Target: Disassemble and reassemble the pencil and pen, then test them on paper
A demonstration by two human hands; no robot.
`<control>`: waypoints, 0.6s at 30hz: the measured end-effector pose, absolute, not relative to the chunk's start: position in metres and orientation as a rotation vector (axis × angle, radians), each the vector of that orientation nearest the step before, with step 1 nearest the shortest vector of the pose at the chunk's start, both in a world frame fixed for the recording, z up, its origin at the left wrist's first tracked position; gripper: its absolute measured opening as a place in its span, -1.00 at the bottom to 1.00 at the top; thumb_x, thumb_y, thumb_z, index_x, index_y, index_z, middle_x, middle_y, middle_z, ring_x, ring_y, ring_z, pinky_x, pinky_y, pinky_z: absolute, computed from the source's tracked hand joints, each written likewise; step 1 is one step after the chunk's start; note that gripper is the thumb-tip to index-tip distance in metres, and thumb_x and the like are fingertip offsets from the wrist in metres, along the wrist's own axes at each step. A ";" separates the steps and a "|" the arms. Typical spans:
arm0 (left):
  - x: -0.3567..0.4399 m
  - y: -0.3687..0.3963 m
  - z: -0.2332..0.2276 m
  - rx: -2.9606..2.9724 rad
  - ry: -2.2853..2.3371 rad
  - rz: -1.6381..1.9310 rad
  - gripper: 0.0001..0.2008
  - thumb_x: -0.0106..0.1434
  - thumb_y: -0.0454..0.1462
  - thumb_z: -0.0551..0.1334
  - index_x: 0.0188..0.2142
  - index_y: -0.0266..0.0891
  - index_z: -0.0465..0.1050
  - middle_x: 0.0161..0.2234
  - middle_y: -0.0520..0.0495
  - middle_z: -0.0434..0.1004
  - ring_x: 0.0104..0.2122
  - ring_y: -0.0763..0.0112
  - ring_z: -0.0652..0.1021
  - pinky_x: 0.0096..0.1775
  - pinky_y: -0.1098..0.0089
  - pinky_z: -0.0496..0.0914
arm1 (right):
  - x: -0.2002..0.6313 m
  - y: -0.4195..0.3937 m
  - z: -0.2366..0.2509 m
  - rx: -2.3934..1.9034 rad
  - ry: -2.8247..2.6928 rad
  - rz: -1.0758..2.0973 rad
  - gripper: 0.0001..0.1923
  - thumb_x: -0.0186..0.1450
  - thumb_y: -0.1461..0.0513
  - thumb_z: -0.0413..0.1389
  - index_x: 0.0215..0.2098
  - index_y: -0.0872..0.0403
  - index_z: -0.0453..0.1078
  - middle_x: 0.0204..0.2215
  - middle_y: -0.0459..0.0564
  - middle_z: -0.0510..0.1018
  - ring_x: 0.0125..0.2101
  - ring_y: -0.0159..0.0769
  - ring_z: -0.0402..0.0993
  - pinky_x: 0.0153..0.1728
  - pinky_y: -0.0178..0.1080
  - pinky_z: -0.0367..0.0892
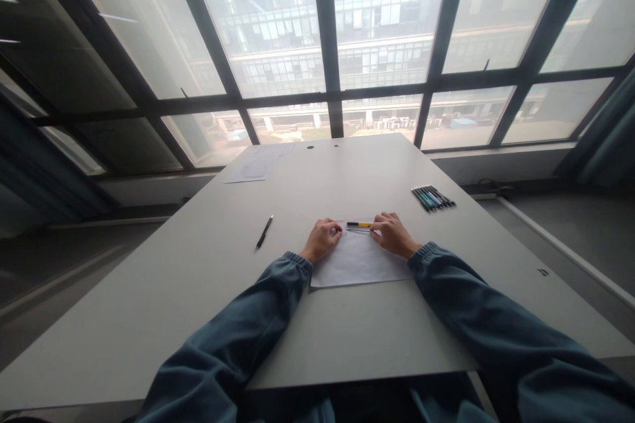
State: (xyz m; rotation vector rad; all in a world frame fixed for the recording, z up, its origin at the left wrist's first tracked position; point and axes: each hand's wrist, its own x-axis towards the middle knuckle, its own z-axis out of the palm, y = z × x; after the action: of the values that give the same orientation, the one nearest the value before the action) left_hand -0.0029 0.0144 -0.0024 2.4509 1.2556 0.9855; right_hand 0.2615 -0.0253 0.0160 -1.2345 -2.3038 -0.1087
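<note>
My left hand point(321, 239) rests over the left part of a white paper sheet point(360, 271), its fingers pinched together. Something small shows at those fingertips, too small to name. Across from it, my right hand point(395, 235) has its fingers closed at the right end of a thin dark rod point(358, 231), which may be a pen part. Just beyond the rod lies a yellow and black pen point(359, 225), its right end close to my right fingers. The rod's left end stops near my left fingertips; whether they touch cannot be made out.
A black pen point(264, 232) lies left of the sheet on the white table point(198, 304). Several pens point(432, 198) are lined up on the right. More paper point(251, 165) lies at the far left, before the windows. A small dark item point(543, 271) sits near the right edge.
</note>
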 end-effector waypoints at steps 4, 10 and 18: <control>-0.003 0.014 -0.003 2.442 1.271 0.969 -0.91 0.22 -0.30 0.29 -0.29 -0.18 0.59 -0.24 -0.11 0.57 -0.18 0.22 0.51 -0.01 0.20 0.36 | 0.261 -0.026 0.017 -1.249 -2.322 -0.092 -0.86 0.29 0.33 0.17 -0.37 0.04 0.56 -0.34 0.03 0.55 -0.24 -0.20 0.37 -0.09 -0.13 0.13; -0.001 0.010 0.003 2.428 1.286 0.932 -0.82 0.22 -0.28 0.29 -0.17 -0.18 0.58 -0.17 -0.10 0.57 -0.13 0.20 0.50 0.02 0.21 0.36 | 0.261 -0.027 0.018 -1.269 -2.290 -0.113 -0.80 0.36 0.29 0.12 -0.40 0.06 0.54 -0.35 0.02 0.54 -0.24 -0.22 0.36 -0.10 -0.16 0.13; 0.000 0.009 0.012 2.243 1.340 1.231 -0.71 0.43 -0.23 0.03 -0.12 -0.24 0.51 -0.22 -0.10 0.58 -0.23 0.30 0.54 -0.04 0.24 0.39 | 0.261 -0.024 0.017 -1.302 -2.113 -0.159 -0.77 0.37 0.27 0.10 -0.44 0.07 0.48 -0.36 0.01 0.53 -0.25 -0.21 0.35 -0.15 -0.17 0.14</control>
State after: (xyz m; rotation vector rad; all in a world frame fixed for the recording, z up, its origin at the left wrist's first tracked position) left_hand 0.0001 0.0089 0.0120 2.2431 1.3403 1.2313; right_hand 0.2607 -0.0242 0.0166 -1.3022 -2.1131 -0.1591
